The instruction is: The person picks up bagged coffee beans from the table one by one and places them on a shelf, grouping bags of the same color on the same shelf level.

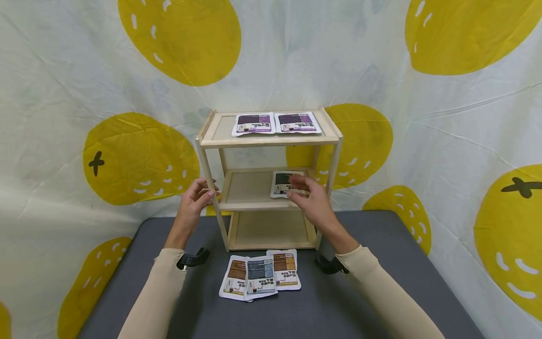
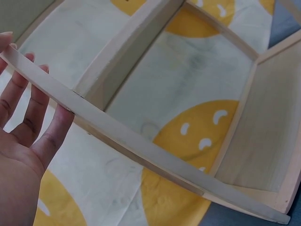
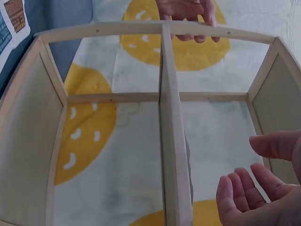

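A dark counter spreads across the lower half of the frame, and on it stands a wooden shelf; it looks light, so a hard push on its frame could probably make it skid or tip. At left centre, the left hand reaches up with its fingers round the left post, thumb on the near side. Right of centre, the right hand slants up and inward before the middle board, fingers softly bent, well apart from the thumb, nothing between them. Just beyond them, partly hidden, a dark-labelled packet lies on that board; a brushing fingertip might drag it crooked. On top, a jolt could slide two purple packets forward. At lower centre, a blue packet overlaps brown packets, so lifting one may pull another along.
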`<act>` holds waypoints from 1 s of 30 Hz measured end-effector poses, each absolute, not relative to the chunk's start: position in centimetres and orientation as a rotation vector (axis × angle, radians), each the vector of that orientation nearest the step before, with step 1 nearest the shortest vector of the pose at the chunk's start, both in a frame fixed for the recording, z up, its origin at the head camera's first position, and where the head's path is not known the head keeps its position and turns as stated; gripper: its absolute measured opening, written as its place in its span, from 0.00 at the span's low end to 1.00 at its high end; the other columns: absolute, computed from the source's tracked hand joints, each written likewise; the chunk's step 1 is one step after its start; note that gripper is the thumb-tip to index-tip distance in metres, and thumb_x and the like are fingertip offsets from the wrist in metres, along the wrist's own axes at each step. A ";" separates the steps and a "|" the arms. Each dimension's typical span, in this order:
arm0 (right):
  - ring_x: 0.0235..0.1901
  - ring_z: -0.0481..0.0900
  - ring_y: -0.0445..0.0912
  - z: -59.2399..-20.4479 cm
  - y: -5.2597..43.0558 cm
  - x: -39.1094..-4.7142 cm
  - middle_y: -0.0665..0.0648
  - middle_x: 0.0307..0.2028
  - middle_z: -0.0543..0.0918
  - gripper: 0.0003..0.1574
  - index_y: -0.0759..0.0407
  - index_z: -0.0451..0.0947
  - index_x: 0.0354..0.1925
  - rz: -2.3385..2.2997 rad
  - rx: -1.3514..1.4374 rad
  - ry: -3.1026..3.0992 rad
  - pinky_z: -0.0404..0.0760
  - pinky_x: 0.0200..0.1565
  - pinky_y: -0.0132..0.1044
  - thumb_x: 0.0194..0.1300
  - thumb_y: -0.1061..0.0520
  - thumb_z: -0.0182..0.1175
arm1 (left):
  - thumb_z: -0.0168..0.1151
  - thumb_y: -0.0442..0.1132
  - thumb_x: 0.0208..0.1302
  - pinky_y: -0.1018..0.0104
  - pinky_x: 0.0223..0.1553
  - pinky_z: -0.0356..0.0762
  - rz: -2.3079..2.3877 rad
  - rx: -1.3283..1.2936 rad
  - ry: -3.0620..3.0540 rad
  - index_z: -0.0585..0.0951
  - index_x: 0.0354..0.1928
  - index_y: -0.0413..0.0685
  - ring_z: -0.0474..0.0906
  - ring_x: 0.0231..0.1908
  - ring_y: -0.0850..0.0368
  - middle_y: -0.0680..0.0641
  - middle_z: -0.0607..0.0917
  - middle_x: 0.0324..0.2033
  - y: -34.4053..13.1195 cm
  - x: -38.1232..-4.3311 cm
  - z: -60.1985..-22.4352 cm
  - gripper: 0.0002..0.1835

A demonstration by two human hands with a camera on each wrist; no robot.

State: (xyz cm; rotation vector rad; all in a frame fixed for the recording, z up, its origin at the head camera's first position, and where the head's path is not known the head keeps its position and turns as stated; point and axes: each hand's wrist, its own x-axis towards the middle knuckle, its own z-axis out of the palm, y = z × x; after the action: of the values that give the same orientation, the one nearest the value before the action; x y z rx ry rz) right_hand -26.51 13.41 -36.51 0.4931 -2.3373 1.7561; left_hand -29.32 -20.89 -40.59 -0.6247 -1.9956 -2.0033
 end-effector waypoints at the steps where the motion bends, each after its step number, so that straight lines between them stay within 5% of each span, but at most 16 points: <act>1: 0.64 0.73 0.59 -36.6 13.4 -26.4 0.63 0.64 0.76 0.29 0.66 0.71 0.67 1.759 0.497 -2.335 0.74 0.64 0.55 0.70 0.62 0.63 | 0.57 0.35 0.75 0.65 0.48 0.83 -2.000 -0.629 -1.999 0.75 0.60 0.42 0.81 0.51 0.43 0.42 0.79 0.47 -20.9 -29.3 -40.6 0.14; 10: 0.60 0.77 0.57 -37.2 13.5 -25.4 0.64 0.62 0.78 0.26 0.64 0.74 0.64 1.801 0.518 -2.339 0.77 0.61 0.54 0.70 0.60 0.64 | 0.58 0.35 0.75 0.64 0.46 0.84 -2.004 -0.637 -1.992 0.71 0.61 0.32 0.79 0.52 0.37 0.46 0.80 0.46 -20.8 -29.2 -40.6 0.19; 18: 0.59 0.79 0.58 -37.6 13.6 -24.9 0.66 0.61 0.78 0.28 0.67 0.73 0.65 1.872 0.528 -2.350 0.81 0.55 0.40 0.68 0.63 0.65 | 0.58 0.36 0.75 0.64 0.48 0.84 -2.008 -0.638 -2.002 0.76 0.59 0.45 0.81 0.51 0.41 0.44 0.79 0.47 -20.9 -29.3 -40.6 0.14; 25: 0.56 0.82 0.59 -38.2 13.3 -24.3 0.69 0.59 0.80 0.30 0.69 0.71 0.66 1.956 0.632 -2.356 0.83 0.51 0.33 0.69 0.64 0.65 | 0.57 0.34 0.76 0.64 0.48 0.84 -2.007 -0.665 -1.990 0.70 0.62 0.31 0.81 0.51 0.40 0.45 0.80 0.46 -21.0 -29.5 -40.6 0.19; 30: 0.57 0.82 0.57 -38.9 13.0 -24.0 0.65 0.58 0.81 0.30 0.66 0.70 0.68 1.996 0.726 -2.407 0.83 0.54 0.37 0.70 0.62 0.64 | 0.58 0.36 0.75 0.64 0.47 0.84 -2.005 -0.651 -1.996 0.71 0.62 0.31 0.80 0.52 0.37 0.42 0.79 0.47 -20.9 -29.4 -40.5 0.20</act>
State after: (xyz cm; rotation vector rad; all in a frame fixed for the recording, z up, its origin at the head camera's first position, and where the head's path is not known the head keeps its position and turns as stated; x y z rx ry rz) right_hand -23.96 13.03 -38.85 0.7262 -2.4075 1.9959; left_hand -29.39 -20.90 -40.50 -0.6510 -1.9961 -2.0052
